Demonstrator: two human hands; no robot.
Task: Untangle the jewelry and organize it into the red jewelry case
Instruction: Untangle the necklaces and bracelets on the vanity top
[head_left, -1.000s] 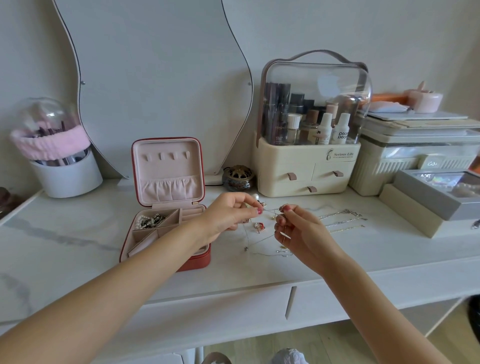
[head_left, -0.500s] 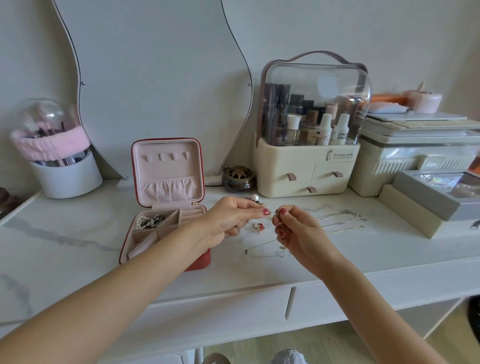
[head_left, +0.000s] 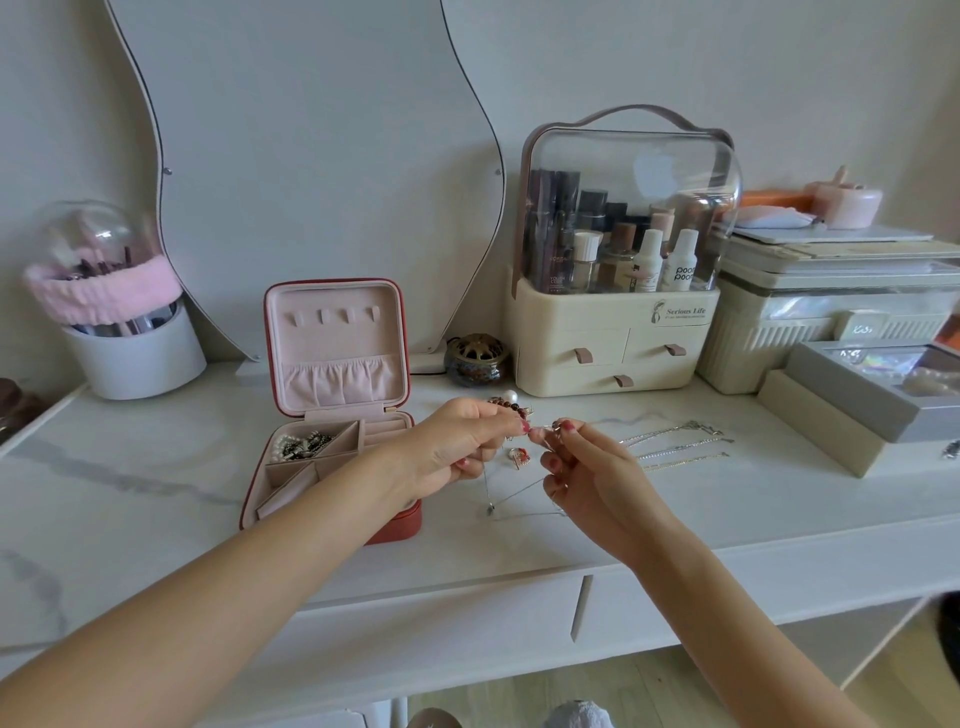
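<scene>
The red jewelry case (head_left: 396, 525) stands open on the vanity, pink inside, with a pile of pearls and dark beads (head_left: 300, 446) in its back left compartment. My left hand (head_left: 457, 447) and my right hand (head_left: 587, 473) meet just right of the case, both pinching one thin silver chain (head_left: 511, 496) whose loop hangs down to the tabletop. A small red charm (head_left: 519, 457) lies under my hands. A dark beaded bracelet with a white pearl (head_left: 510, 399) sits behind my left hand. Several silver chains (head_left: 675, 447) lie straightened out to the right.
A cream cosmetics organizer (head_left: 613, 343) and a small brass pot (head_left: 474, 358) stand behind my hands. Grey and cream boxes (head_left: 852, 410) sit at the right. A white brush holder with a pink band (head_left: 124, 332) stands far left, and the mirror (head_left: 311, 156) leans behind the case.
My hands have drawn together until the fingertips nearly touch. The hanging chain has swung left and now dangles lower, under my left hand.
</scene>
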